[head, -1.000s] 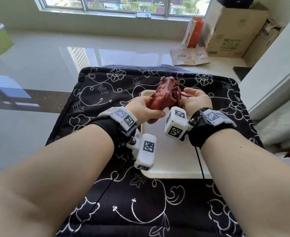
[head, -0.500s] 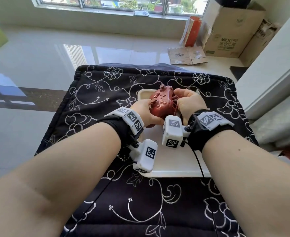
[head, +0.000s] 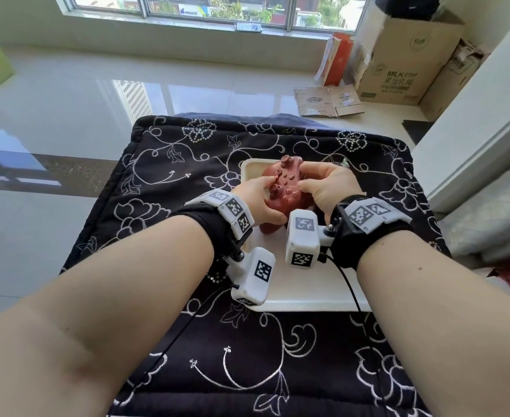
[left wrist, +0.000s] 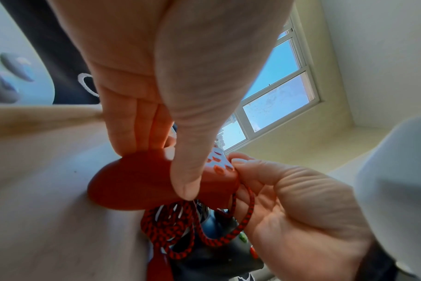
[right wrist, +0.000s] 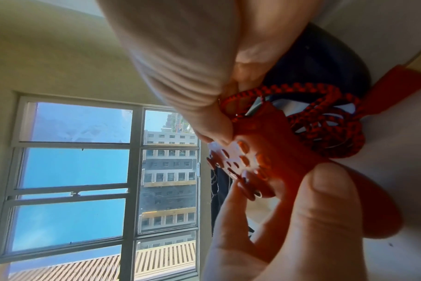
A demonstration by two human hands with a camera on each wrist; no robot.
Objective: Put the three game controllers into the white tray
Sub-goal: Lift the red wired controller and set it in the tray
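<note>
**Red controller held over far end of white tray, both hands on it**

Person stands at a counter (head: 169,164) covered with a black cloth bearing silver floral stitching. White tray (head: 308,284) lies on the cloth, long axis running away from the person.

Red game controller (head: 287,188), face and buttons up, sits at the far half of the tray, between the two hands. Left hand (head: 259,203) holds its left side: thumb lies across the top face near a stick, fingers curled underneath. Right hand (head: 326,188) holds the right side the same way, thumb on top, fingers wrapped round the edge. Both grips narrow, closed on the controller body.

Left wrist view: the controller's near horn (left wrist: 132,186) touches or almost touches the pale tray floor; cannot tell which. A red-and-black braided cable (left wrist: 180,224) hangs in loops below the controller, and one strand runs over the right hand's palm (left wrist: 301,218). Beneath the cable a dark controller (left wrist: 219,254) with coloured buttons lies in the tray, partly hidden. At the left edge of the same view a pale, blurred shape with grey buttons (left wrist: 12,76) lies on the cloth; likely another controller, not certain.

Right wrist view: cable coils (right wrist: 324,121) bunch against the far side of the red controller (right wrist: 272,152).

Beyond the counter: glossy tiled floor, cardboard boxes (head: 404,58) by the window wall.
</note>
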